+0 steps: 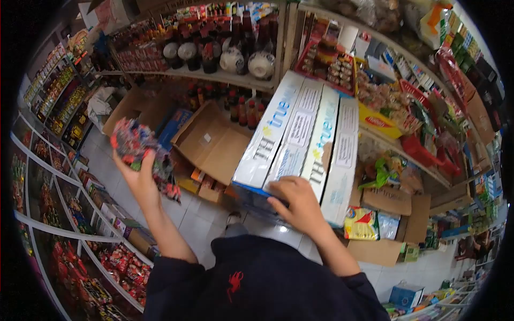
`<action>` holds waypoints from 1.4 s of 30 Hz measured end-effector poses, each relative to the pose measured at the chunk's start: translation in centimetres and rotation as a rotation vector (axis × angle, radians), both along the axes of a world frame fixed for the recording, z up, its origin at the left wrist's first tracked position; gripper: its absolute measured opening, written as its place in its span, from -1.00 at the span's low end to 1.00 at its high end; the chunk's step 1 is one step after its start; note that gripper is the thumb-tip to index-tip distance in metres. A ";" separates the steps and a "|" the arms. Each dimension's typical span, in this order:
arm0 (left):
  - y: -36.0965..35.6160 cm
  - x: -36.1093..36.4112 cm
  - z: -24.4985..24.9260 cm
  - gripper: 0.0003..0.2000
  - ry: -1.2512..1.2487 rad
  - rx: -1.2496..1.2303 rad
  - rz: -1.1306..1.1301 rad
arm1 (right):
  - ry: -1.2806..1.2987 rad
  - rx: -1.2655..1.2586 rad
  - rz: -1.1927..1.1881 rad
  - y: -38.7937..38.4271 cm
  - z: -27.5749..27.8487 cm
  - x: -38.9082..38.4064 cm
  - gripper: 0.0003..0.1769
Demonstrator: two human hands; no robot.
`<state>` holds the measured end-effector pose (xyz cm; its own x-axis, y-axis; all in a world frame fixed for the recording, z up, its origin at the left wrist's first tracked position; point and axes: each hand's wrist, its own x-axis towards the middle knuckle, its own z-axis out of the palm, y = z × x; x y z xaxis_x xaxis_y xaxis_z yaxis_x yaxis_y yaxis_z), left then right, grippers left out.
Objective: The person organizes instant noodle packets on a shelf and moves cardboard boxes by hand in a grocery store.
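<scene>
My left hand (140, 179) is closed around a crumpled, multicoloured cloth-like bundle (134, 140) in red, grey and black, raised at the left. What exactly it is, I cannot make out. My right hand (297, 203) rests on the near end of the white milk cartons (289, 134), marked "TH true MILK". Its fingers lie over the top and the thumb sits by the front edge, apart from them. These long cartons stand side by side in front of me, their far ends near the shelf. A bluish lower part shows beneath their front edge.
An open cardboard box (211, 142) sits left of the cartons, below a shelf (214, 76) of dark bottles. A wooden upright (286, 40) stands behind. At right, another open box (377, 251) holds a yellow packet (361, 223). A glass-fronted display case (69, 214) lines the left.
</scene>
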<state>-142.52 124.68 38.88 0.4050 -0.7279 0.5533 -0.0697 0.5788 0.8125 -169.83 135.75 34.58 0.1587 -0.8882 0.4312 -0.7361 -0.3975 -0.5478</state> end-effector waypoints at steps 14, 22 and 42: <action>-11.4 -0.8 -5.4 -0.42 -0.074 0.298 -0.777 | -0.050 0.072 -0.497 -3.0 0.0 6.5 -0.48; -11.8 -4.9 -4.1 -0.37 -0.737 -0.058 -1.431 | -0.484 -0.187 -0.634 -3.2 -2.1 8.2 -0.32; -15.1 -15.3 -6.6 -0.73 -0.911 -0.443 -1.043 | -0.485 -0.029 -0.723 -2.6 -1.9 7.4 -0.42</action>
<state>-157.85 109.61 32.30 -0.7985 -0.1702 0.5775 0.1473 0.8749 0.4614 -162.43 133.19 32.63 -0.6467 -0.6880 0.3293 -0.5018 0.0586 -0.8630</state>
